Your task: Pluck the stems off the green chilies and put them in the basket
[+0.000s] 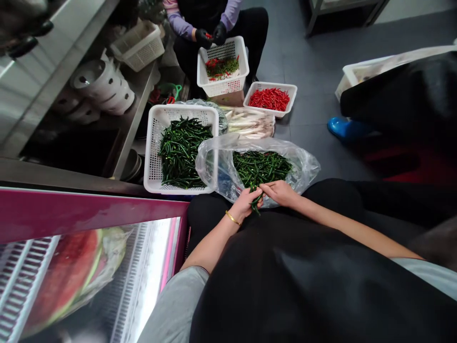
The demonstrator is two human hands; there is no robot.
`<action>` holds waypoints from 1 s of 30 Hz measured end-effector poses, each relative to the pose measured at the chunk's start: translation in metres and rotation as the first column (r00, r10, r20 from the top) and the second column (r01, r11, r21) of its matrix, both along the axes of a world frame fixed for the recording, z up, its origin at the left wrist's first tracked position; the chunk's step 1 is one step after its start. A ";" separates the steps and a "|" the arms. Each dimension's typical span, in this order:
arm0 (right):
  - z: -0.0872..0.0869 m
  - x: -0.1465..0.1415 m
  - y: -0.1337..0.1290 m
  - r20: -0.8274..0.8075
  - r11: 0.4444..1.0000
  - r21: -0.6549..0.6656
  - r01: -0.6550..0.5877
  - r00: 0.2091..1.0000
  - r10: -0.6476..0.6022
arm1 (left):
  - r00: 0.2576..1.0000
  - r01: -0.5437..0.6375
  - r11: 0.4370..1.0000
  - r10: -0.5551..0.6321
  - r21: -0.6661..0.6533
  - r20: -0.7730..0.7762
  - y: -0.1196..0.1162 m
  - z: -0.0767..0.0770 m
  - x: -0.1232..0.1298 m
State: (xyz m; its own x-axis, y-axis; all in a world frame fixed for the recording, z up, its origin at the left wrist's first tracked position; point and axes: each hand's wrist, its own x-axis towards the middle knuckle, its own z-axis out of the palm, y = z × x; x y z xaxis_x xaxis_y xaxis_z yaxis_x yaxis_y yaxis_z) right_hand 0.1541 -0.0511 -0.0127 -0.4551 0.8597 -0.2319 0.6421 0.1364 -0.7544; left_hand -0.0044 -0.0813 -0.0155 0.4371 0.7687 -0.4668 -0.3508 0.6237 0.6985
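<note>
The left hand [246,201], a gold bracelet [233,218] at its wrist, is closed around a few green chillies [255,206], their ends poking out below the fingers. The right hand [280,192], just beside it at three o'clock, has thumb and forefinger pinched together at the upper end of those chillies. Right at twelve o'clock from the hands, a clear plastic bag [307,164] gapes open with a heap of loose green chillies [262,166] inside. At ten o'clock, touching the bag, a white basket [151,152] holds more dark green chillies [183,155]. Farther out at twelve lie pale stalks [250,121], with a white tray [293,93] of red chillies [268,99] beyond. Past them, between eleven and twelve, a co-worker's black-gloved hands [219,34] are above another white basket [223,87]. A blue boot [344,128] stands at two o'clock; cut watermelon [66,271] sits between eight and nine.
</note>
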 end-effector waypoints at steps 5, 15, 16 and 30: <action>0.011 0.005 0.014 0.486 0.935 0.291 -0.201 0.873 0.037 | 1.000 -0.019 1.000 0.019 -0.018 0.008 -0.001 0.001 -0.003; -0.004 -0.014 0.062 0.661 0.793 0.260 -0.551 0.700 0.270 | 0.987 -0.159 0.986 0.157 0.054 0.041 0.020 -0.003 -0.057; -0.003 -0.011 0.066 0.635 0.808 0.284 -0.517 0.733 0.246 | 0.984 -0.178 0.981 0.178 0.078 0.013 0.023 -0.003 -0.057; 0.047 0.016 0.077 0.039 0.986 -0.164 0.008 0.999 -0.002 | 0.828 -0.039 0.827 0.341 0.561 -0.446 0.048 0.009 -0.020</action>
